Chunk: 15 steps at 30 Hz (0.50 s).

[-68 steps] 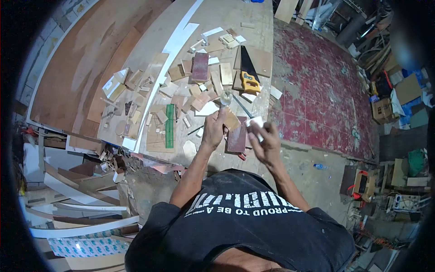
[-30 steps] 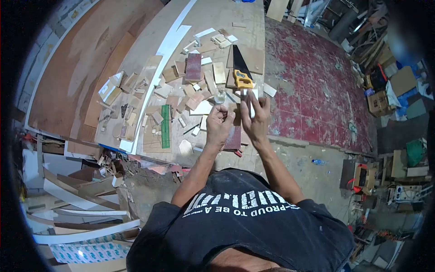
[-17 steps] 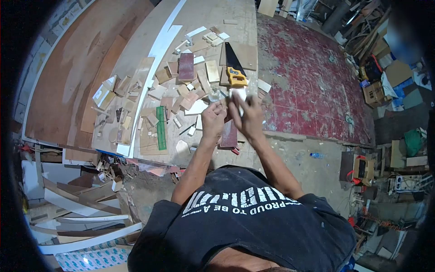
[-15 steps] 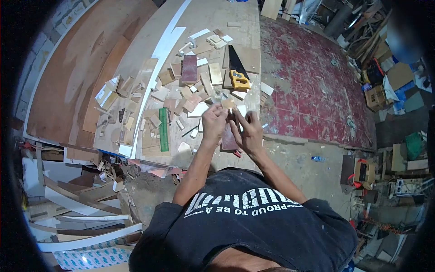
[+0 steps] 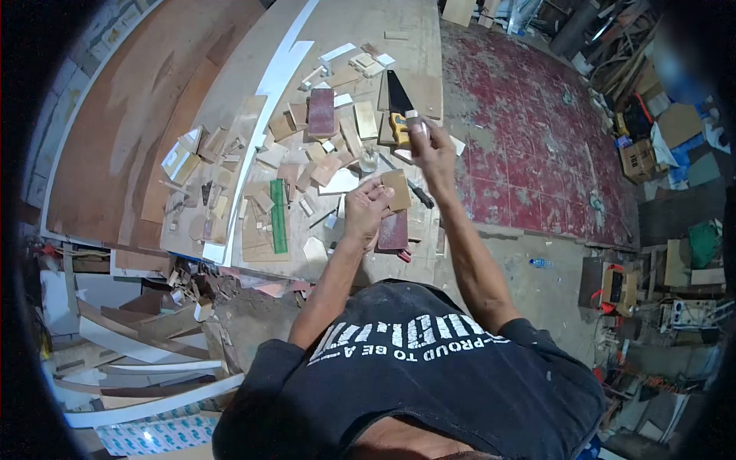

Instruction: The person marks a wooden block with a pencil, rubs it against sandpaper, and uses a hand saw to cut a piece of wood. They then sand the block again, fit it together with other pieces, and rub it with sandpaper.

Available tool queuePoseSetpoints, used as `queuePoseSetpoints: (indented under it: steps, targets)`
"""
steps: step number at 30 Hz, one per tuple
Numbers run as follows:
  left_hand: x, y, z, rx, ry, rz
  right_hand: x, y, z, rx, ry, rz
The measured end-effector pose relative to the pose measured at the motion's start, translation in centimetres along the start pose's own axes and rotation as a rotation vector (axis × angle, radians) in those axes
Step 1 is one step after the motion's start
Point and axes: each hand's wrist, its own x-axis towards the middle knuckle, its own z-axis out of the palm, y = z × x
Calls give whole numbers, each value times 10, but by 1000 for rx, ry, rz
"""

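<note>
My left hand (image 5: 364, 211) pinches a thin tan rectangular piece of wood (image 5: 399, 188) by its left edge, low over the workbench. Raised to the right of it, my right hand (image 5: 434, 157) has its fingers closed on a small pale piece (image 5: 412, 115). Behind those fingers, partly covered, lies a handsaw (image 5: 398, 96) with a yellow handle. A dark slim tool (image 5: 420, 195) rests just right of the tan piece. Below my left hand is a dark red block (image 5: 393, 231), and a small clear jar (image 5: 369, 159) stands beyond it.
Several wood offcuts are strewn over the workbench (image 5: 360, 19). Among them are a green ruler (image 5: 278, 218), another dark red block (image 5: 321, 113) and a pencil (image 5: 322, 219). A long white strip (image 5: 277, 69) runs along the left. Red worn flooring (image 5: 514, 146) lies right of the bench.
My right hand has moved away from my left, up and to the right, toward the saw. My left hand stays near its place, and the tan piece it holds now shows more fully.
</note>
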Motion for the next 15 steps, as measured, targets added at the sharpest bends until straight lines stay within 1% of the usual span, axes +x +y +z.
queuePoseSetpoints:
  steps: [1,2,3,5,6,7,9,10,11,13,14,15]
  targets:
    - [-1,8,4,-17,41,-7,6,2,1,354,-25,175]
    - [1,11,7,-51,91,-11,-3,4,-2,420,-84,250]
    - [6,11,6,-67,98,-1,-14,10,-1,467,-136,331]
    - [14,7,-3,81,33,46,-34,12,20,423,-71,150]
    - [18,2,-10,43,49,80,-43,4,15,253,-102,140]
    - [21,10,-8,49,48,88,-56,9,14,45,-115,9]
    - [21,14,-2,21,155,74,-86,8,5,134,-149,174]
    - [24,3,-5,36,129,74,-81,8,5,174,-116,150]
    - [24,-3,-4,36,125,64,-69,10,2,155,-112,206]
    - [18,-12,0,83,19,-46,-40,-7,1,325,-46,237]
    - [12,4,14,-27,53,-19,-38,-7,1,215,-64,178]
    - [17,8,11,-22,45,-6,-48,1,2,220,-60,164]
